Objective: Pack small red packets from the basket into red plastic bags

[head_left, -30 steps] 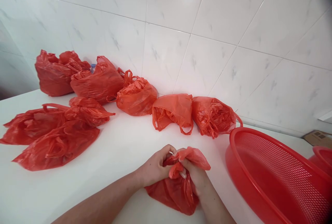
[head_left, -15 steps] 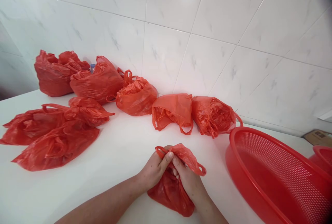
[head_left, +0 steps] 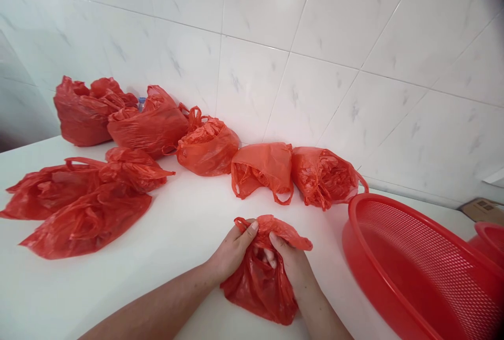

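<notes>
A small crumpled red plastic bag lies on the white counter right in front of me. My left hand pinches its upper left edge with thumb and fingers. My right hand grips the upper right edge, and some of its fingers reach into the bag's mouth. Both hands are closed on the thin plastic, holding the top apart. What is inside the bag is hidden.
Several filled red plastic bags line the tiled wall, from the far left to the middle; flatter ones lie at the left. A large red perforated basket stands at the right, a second red rim behind it.
The bag's top has dropped from a bunched twist between my fists to a spread opening. My fingers have shifted apart along the rim and the bag has sagged lower.
</notes>
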A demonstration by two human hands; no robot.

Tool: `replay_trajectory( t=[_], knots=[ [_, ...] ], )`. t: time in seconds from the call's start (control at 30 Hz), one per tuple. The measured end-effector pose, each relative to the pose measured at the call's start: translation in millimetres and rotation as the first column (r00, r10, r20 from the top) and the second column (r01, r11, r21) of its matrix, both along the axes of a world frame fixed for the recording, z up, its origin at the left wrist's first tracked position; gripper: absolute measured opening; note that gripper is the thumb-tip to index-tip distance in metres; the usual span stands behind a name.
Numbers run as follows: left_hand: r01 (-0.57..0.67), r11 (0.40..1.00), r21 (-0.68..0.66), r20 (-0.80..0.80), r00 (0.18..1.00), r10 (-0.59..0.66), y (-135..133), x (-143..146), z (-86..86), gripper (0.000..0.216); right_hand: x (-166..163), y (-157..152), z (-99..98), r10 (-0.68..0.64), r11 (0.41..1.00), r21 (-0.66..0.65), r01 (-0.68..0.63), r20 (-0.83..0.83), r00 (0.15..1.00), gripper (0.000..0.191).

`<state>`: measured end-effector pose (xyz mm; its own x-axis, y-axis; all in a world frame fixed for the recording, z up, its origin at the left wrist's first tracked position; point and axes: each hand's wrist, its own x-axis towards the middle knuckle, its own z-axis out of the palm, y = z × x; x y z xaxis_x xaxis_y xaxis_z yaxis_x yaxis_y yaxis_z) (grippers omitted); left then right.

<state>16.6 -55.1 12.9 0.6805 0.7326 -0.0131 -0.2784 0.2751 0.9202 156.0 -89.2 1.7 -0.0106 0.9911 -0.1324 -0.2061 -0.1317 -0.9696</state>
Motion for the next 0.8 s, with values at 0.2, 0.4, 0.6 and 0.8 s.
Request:
replay_trajectory(
  t=[0.2, 0.4, 0.6, 0.8],
  knots=[
    [-0.011, 1.0, 0.024, 0.013, 1.0, 0.011, 0.9, -0.9, -0.4, 0.054, -0.8, 0.3, 4.4, 0.051, 0.999, 0.027, -0.046, -0.193, 0.98, 0.024],
    [-0.059, 0.998, -0.022, 0.058, 0.997, 0.06, 2.3, -0.5, -4.4, 0.044, 1.0, -2.1, 2.3, 0.084, 0.995, -0.027, -0.097, -0.31, 0.947, 0.051],
    [-0.04, 0.999, -0.019, 0.066, 0.997, 0.041, 4.5, -0.5, -3.8, 0.047, 2.1, 0.3, 2.5, 0.121, 0.989, -0.031, -0.143, -0.372, 0.92, 0.065],
    [-0.059, 0.998, -0.036, 0.068, 0.996, 0.061, 5.6, 1.2, -6.9, 0.051, 2.2, -3.4, 1.1, 0.184, 0.983, 0.038, -0.182, -0.324, 0.928, 0.073]
  ],
)
